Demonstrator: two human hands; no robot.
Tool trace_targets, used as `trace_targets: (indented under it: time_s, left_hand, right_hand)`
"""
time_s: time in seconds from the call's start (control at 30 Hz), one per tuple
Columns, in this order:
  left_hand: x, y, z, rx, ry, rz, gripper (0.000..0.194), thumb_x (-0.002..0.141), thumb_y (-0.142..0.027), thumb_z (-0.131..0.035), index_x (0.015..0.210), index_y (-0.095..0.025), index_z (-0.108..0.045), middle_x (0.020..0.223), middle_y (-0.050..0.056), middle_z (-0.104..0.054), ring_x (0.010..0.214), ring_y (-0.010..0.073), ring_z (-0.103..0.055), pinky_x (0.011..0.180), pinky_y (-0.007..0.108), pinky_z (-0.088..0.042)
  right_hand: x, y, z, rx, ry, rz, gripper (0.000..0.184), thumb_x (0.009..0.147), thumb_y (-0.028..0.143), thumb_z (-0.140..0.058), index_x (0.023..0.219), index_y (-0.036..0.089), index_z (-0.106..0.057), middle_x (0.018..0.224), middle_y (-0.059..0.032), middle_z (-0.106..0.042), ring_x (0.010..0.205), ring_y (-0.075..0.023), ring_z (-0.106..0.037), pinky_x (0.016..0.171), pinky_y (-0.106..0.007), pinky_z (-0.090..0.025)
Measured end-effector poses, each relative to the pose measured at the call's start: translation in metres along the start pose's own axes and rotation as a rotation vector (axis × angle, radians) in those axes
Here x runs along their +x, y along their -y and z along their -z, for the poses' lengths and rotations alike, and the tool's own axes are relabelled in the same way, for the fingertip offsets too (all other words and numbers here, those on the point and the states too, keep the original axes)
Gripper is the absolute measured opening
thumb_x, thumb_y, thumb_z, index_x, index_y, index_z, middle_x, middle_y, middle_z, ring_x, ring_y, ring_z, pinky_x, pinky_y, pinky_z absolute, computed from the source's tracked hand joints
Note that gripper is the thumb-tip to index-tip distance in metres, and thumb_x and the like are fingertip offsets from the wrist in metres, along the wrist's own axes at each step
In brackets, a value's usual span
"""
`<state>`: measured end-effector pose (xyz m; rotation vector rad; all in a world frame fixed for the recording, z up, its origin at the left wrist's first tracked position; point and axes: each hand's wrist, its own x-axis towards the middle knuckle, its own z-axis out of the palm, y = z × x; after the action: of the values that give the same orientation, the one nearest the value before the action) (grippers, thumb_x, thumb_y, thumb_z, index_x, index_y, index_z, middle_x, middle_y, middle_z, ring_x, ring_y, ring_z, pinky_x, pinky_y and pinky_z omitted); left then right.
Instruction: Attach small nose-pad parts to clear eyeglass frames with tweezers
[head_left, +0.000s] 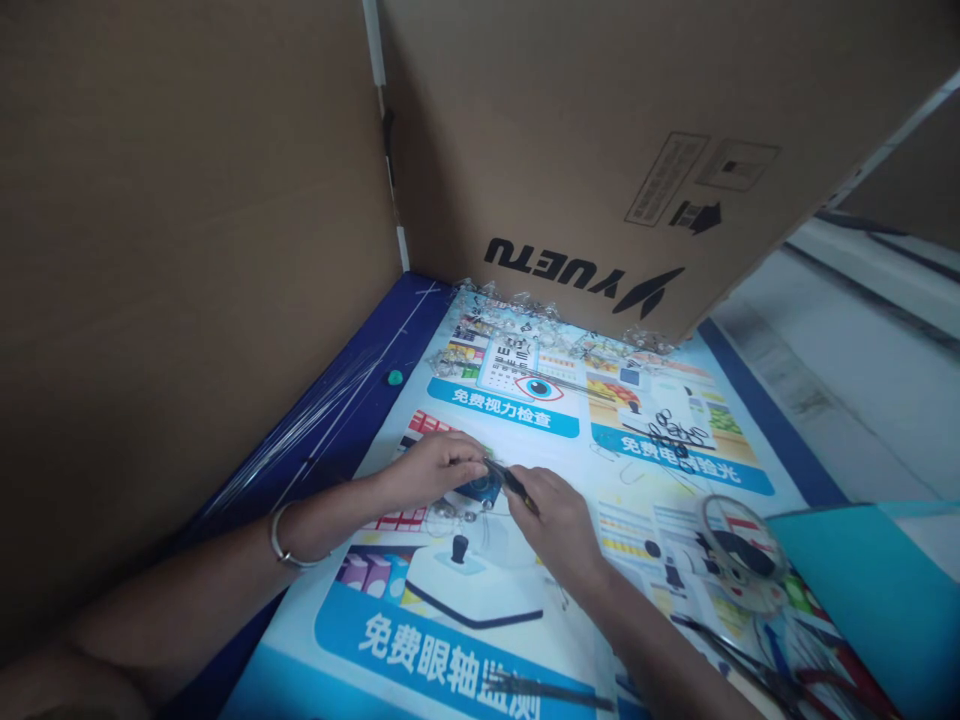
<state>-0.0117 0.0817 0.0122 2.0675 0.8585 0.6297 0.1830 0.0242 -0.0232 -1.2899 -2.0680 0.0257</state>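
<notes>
My left hand [435, 466] rests on a printed poster [525, 640] that covers the table, its fingers pinched on a small item I cannot make out. My right hand [559, 525] is closed round a thin dark tool [512, 482], whose tip points at the spot under my left fingers. A silver bangle [287, 548] circles my left wrist. Small metal parts [450, 514] lie just below my left hand.
Cardboard walls [187, 250] stand at the left and back. Crumpled clear plastic bags [517, 310] lie along the back wall. Dark spectacle frames [679, 430] lie at the right, with a round lens [739, 550], thin tools [750, 660] and a teal folder [877, 600] nearer.
</notes>
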Motion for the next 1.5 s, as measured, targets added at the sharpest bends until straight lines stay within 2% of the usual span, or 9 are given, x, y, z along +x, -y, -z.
trace_targets:
  time_s: [0.23, 0.37, 0.57, 0.67, 0.87, 1.03, 1.27, 1.4, 1.5]
  left_hand:
    - [0.002, -0.007, 0.007, 0.130, -0.108, 0.014, 0.023, 0.084, -0.027, -0.046, 0.071, -0.016, -0.062, 0.072, 0.002, -0.062, 0.074, 0.0143, -0.054, 0.074, 0.026, -0.037]
    - [-0.001, -0.007, 0.009, 0.263, -0.163, -0.046, 0.021, 0.085, -0.027, -0.046, 0.076, -0.018, -0.063, 0.076, 0.002, -0.063, 0.079, 0.0152, -0.053, 0.080, 0.028, -0.032]
    - [-0.004, -0.012, 0.006, 0.329, -0.085, -0.106, 0.026, 0.088, -0.031, -0.042, 0.078, -0.018, -0.062, 0.076, 0.003, -0.063, 0.080, 0.0161, -0.052, 0.080, 0.030, -0.030]
    - [-0.004, -0.014, 0.004, 0.319, -0.087, -0.126, 0.027, 0.087, -0.032, -0.043, 0.075, -0.018, -0.062, 0.073, 0.003, -0.063, 0.079, 0.0162, -0.053, 0.080, 0.030, -0.030]
    - [-0.003, -0.017, 0.005, 0.190, -0.139, -0.088, 0.019, 0.084, -0.032, -0.050, 0.080, -0.020, -0.064, 0.079, 0.002, -0.065, 0.082, 0.0159, -0.055, 0.082, 0.028, -0.034]
    - [-0.003, -0.018, 0.006, 0.176, -0.101, -0.088, 0.020, 0.083, -0.030, -0.049, 0.076, -0.018, -0.064, 0.074, 0.003, -0.063, 0.078, 0.0160, -0.055, 0.080, 0.028, -0.037]
    - [-0.004, -0.021, 0.006, 0.147, -0.061, -0.097, 0.025, 0.084, -0.032, -0.047, 0.072, -0.016, -0.062, 0.069, 0.003, -0.061, 0.074, 0.0157, -0.054, 0.080, 0.029, -0.038]
    - [-0.001, -0.018, 0.021, 0.078, -0.028, -0.079, 0.027, 0.087, -0.029, -0.039, 0.078, -0.015, -0.061, 0.077, 0.004, -0.062, 0.080, 0.0152, -0.054, 0.080, 0.027, -0.039]
    - [0.001, -0.010, 0.036, 0.118, 0.039, -0.052, 0.018, 0.083, -0.027, -0.046, 0.087, -0.016, -0.060, 0.088, 0.004, -0.060, 0.086, 0.0155, -0.053, 0.081, 0.026, -0.039]
  right_hand:
    - [0.003, -0.001, 0.006, 0.136, 0.080, -0.077, 0.017, 0.080, 0.024, -0.051, 0.095, 0.019, -0.058, 0.078, -0.0027, -0.062, 0.069, -0.0143, -0.057, 0.062, -0.025, -0.047]
    - [0.005, -0.001, 0.008, 0.174, 0.043, -0.097, 0.017, 0.080, 0.024, -0.053, 0.095, 0.018, -0.058, 0.080, -0.0036, -0.061, 0.071, -0.0147, -0.057, 0.065, -0.026, -0.048]
    - [0.007, 0.003, 0.008, 0.179, -0.017, -0.046, 0.018, 0.080, 0.022, -0.052, 0.097, 0.019, -0.057, 0.082, -0.0037, -0.061, 0.072, -0.0145, -0.056, 0.067, -0.028, -0.048]
    - [0.007, 0.006, 0.010, 0.152, 0.000, -0.043, 0.018, 0.082, 0.022, -0.050, 0.098, 0.019, -0.057, 0.079, -0.0030, -0.062, 0.070, -0.0140, -0.057, 0.065, -0.027, -0.047]
    - [0.008, 0.010, 0.016, 0.124, -0.024, -0.042, 0.019, 0.083, 0.025, -0.049, 0.099, 0.020, -0.058, 0.080, -0.0025, -0.063, 0.071, -0.0136, -0.058, 0.066, -0.026, -0.047]
    - [0.009, 0.014, 0.018, 0.191, 0.038, -0.105, 0.019, 0.082, 0.026, -0.050, 0.097, 0.020, -0.059, 0.074, -0.0010, -0.061, 0.065, -0.0124, -0.057, 0.061, -0.024, -0.047]
    - [0.008, 0.015, 0.018, 0.196, 0.027, -0.099, 0.020, 0.082, 0.028, -0.049, 0.097, 0.021, -0.060, 0.081, -0.0029, -0.065, 0.068, -0.0139, -0.060, 0.062, -0.024, -0.049]
    - [0.008, 0.009, 0.019, 0.230, 0.021, -0.207, 0.020, 0.080, 0.030, -0.051, 0.094, 0.021, -0.062, 0.082, -0.0022, -0.066, 0.067, -0.0146, -0.061, 0.060, -0.024, -0.049]
    - [0.007, 0.004, 0.020, 0.276, 0.027, -0.342, 0.017, 0.078, 0.031, -0.054, 0.089, 0.021, -0.063, 0.079, -0.0004, -0.066, 0.066, -0.0146, -0.060, 0.056, -0.023, -0.048]
